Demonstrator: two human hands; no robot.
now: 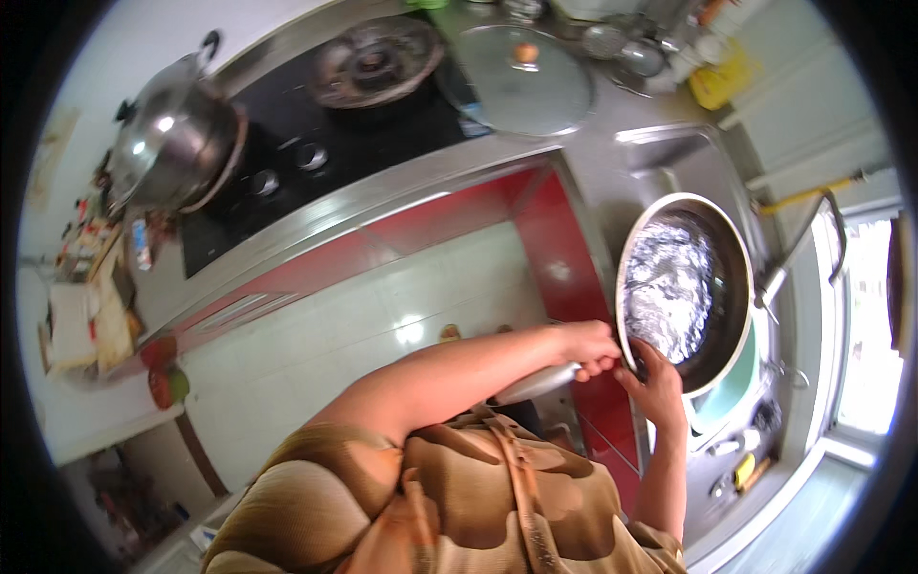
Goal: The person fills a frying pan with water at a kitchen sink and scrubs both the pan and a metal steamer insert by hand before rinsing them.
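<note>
A deep metal pan with a pale rim is tilted over the sink area at the right. Crumpled shiny foil, or a surface that looks like it, covers much of its inside. My left hand is closed around the pan's handle where it meets the rim; the handle's light grey grip sticks out beneath my forearm. My right hand pinches the near rim, thumb outside and fingers reaching over the edge. Both hands are close together, and the pan hides part of the basin behind it.
Steel sink and faucet lie around the pan. A green basin is below it. A glass lid lies beside the black gas stove; a large steel pot stands at left. Brushes lie at lower right.
</note>
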